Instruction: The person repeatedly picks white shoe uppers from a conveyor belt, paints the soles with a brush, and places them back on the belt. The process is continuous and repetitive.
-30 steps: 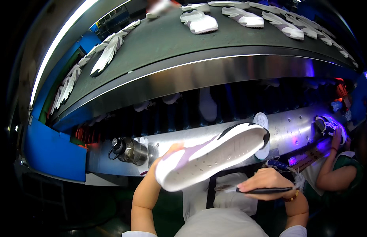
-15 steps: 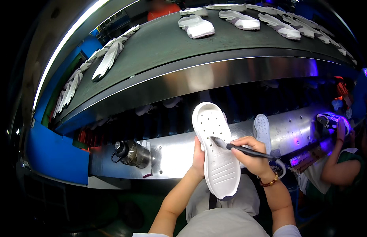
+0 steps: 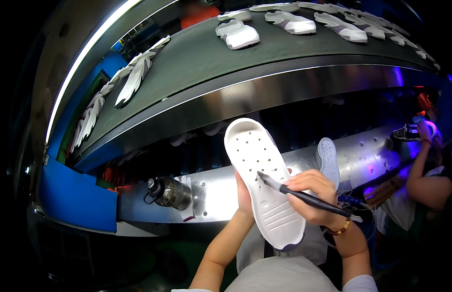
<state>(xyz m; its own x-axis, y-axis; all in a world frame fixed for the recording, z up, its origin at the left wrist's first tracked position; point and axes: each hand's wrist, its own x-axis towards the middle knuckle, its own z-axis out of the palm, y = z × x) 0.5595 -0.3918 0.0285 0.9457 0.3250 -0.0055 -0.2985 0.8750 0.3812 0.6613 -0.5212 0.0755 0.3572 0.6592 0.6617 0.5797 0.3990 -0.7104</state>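
Note:
A white shoe sole [image 3: 255, 151], dotted with small holes at its far end and ribbed towards the near end, is held up in front of me. Around its left edge wraps my left hand [image 3: 244, 194], gripping it from beneath with part of the fingers hidden. My right hand [image 3: 313, 192] pinches a black-handled, pen-like tool [image 3: 316, 202] with a grey front section. The tool's dark pointed tip meets the sole's inner face beside the lowest holes. To the right, a second white sole [image 3: 328, 158] rests on the metal ledge.
Beyond the ledge [image 3: 221, 194] runs a dark green conveyor belt [image 3: 187, 68] carrying several white soles. A dark bottle [image 3: 175, 194] stands at the left with a glove-like white cloth [image 3: 188, 214] beside it. At right, another person's arm [image 3: 415, 170] reaches towards a shoe [image 3: 406, 132] under purple light.
The sole has tilted, its far end leaning further left. The tool tip has shifted slightly down and left in view. At right, the other person's hand and shoe have moved up and away.

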